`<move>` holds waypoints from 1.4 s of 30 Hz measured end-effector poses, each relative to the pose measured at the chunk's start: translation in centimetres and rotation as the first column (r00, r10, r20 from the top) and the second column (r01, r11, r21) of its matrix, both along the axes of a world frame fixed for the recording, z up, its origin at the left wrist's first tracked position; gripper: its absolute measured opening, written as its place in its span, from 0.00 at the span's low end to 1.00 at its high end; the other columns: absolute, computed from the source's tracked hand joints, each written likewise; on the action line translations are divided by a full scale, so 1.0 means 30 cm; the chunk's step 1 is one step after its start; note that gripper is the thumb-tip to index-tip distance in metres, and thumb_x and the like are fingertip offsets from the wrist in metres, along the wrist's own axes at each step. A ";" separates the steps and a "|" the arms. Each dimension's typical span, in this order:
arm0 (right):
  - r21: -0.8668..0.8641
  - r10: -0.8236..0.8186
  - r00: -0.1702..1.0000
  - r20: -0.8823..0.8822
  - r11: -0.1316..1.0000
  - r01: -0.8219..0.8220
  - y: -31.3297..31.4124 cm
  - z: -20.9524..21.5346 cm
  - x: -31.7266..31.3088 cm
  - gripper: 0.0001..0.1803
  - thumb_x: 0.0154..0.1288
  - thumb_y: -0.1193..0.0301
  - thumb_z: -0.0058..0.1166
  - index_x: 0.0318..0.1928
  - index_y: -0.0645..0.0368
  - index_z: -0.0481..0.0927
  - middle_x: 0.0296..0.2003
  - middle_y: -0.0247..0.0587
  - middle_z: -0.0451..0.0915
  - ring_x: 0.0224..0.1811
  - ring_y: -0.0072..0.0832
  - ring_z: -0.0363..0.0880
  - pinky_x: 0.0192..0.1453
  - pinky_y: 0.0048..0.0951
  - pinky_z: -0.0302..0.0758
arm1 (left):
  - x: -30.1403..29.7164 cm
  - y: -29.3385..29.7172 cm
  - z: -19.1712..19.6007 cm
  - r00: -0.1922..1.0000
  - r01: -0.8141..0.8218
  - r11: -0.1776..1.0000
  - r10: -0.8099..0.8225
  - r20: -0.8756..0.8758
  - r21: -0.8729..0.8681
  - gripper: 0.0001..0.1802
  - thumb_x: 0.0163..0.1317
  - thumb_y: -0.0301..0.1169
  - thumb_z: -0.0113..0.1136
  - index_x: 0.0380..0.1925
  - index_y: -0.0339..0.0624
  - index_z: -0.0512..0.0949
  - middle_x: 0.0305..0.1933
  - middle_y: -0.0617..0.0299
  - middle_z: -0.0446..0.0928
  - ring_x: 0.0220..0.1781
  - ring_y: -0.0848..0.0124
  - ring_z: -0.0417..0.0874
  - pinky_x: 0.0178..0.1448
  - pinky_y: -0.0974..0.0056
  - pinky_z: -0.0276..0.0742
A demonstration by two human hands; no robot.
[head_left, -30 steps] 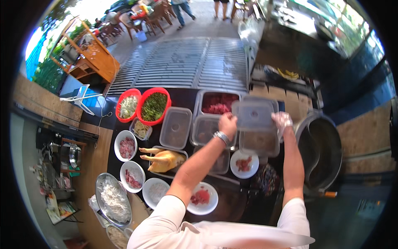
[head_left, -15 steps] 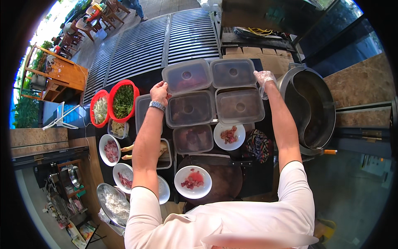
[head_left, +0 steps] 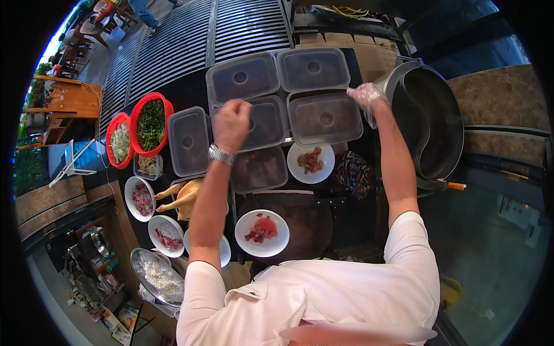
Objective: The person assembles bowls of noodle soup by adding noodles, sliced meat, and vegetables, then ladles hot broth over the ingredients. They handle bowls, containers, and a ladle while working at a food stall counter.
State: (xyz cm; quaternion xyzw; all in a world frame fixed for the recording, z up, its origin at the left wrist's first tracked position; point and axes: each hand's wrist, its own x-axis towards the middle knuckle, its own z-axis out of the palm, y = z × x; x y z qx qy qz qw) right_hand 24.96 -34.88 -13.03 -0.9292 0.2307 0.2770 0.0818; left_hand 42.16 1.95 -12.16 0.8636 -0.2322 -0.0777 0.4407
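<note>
Left hand (head_left: pixel 232 122) slid inward over a lidded tub (head_left: pixel 268 119), apart from my gloved right hand (head_left: pixel 368 99) by another; can't tell grips.

From the middle of my view, my left hand (head_left: pixel 232 124) is at eleven o'clock, curled into a fist over a lidded container (head_left: pixel 269 118); I can't tell whether they touch. My watch (head_left: pixel 221 154) circles that wrist. Toward two o'clock, my right hand (head_left: pixel 368 99), in a clear glove (head_left: pixel 375 104), has its fingertips at the far right corner of another container (head_left: pixel 326 130). Two more lidded boxes sit beyond, one (head_left: pixel 245 89) before twelve, one (head_left: pixel 314 78) just after. The divided pot (head_left: pixel 412 138) stands at two o'clock, the red bowl of chopped greens (head_left: pixel 151 124) at ten, and a white bowl of meat (head_left: pixel 262 233) at six.
</note>
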 end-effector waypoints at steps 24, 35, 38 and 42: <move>0.917 -0.872 0.453 0.186 0.319 0.237 0.185 0.117 -0.164 0.12 0.69 0.67 0.61 0.43 0.64 0.85 0.34 0.37 0.84 0.34 0.25 0.83 0.43 0.28 0.82 | -0.190 0.093 -0.016 0.634 -0.552 0.719 0.032 -0.773 -0.422 0.11 0.71 0.23 0.60 0.49 0.36 0.70 0.38 0.55 0.81 0.34 0.68 0.86 0.39 0.63 0.90; 0.085 -0.041 0.997 0.071 0.996 0.034 0.309 -0.056 -0.015 0.37 0.59 0.73 0.58 0.72 0.54 0.70 0.70 0.51 0.71 0.71 0.46 0.72 0.74 0.38 0.71 | -0.033 0.239 -0.097 0.569 -0.641 0.718 0.208 -0.796 -0.271 0.25 0.71 0.23 0.61 0.64 0.32 0.65 0.47 0.53 0.79 0.41 0.67 0.86 0.44 0.63 0.90; 0.037 0.004 0.999 0.041 0.999 -0.005 0.320 -0.096 -0.010 0.36 0.62 0.75 0.55 0.73 0.50 0.69 0.74 0.52 0.64 0.75 0.47 0.65 0.76 0.41 0.69 | -0.086 0.255 -0.064 0.638 -0.586 0.756 0.207 -0.742 -0.293 0.33 0.70 0.24 0.62 0.71 0.31 0.59 0.51 0.52 0.77 0.45 0.69 0.84 0.47 0.65 0.89; 0.087 0.024 0.992 0.127 0.996 -0.035 0.275 -0.124 -0.010 0.32 0.58 0.77 0.56 0.66 0.52 0.76 0.65 0.50 0.77 0.69 0.44 0.74 0.72 0.40 0.73 | -0.232 0.288 -0.011 0.764 -0.485 0.803 0.195 -0.615 -0.348 0.33 0.70 0.24 0.62 0.72 0.32 0.62 0.54 0.56 0.77 0.47 0.74 0.82 0.49 0.68 0.86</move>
